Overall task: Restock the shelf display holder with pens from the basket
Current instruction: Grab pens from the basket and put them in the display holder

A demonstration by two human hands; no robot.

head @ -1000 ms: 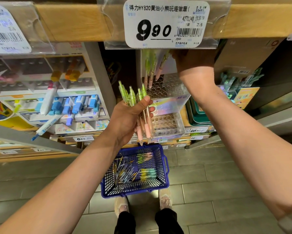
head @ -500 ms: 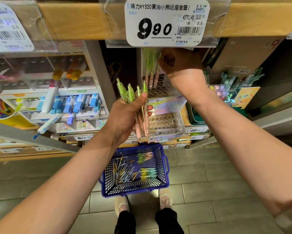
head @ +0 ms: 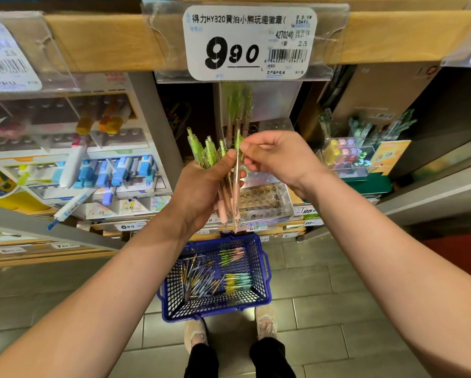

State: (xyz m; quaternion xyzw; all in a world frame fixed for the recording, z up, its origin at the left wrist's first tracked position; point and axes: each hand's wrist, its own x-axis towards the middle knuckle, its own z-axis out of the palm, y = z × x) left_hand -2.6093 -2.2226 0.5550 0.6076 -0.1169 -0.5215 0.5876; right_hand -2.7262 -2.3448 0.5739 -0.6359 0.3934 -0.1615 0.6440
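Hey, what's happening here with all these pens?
A person is restocking pens in a shop. The left hand grips a bundle of green-and-pink pens, and the right hand pinches a single pen of that bundle near its top. Behind the hands sits the clear display holder with rows of holes, most of them unfilled; a few matching pens stand in its upper tier. More loose pens lie in the blue basket on the floor.
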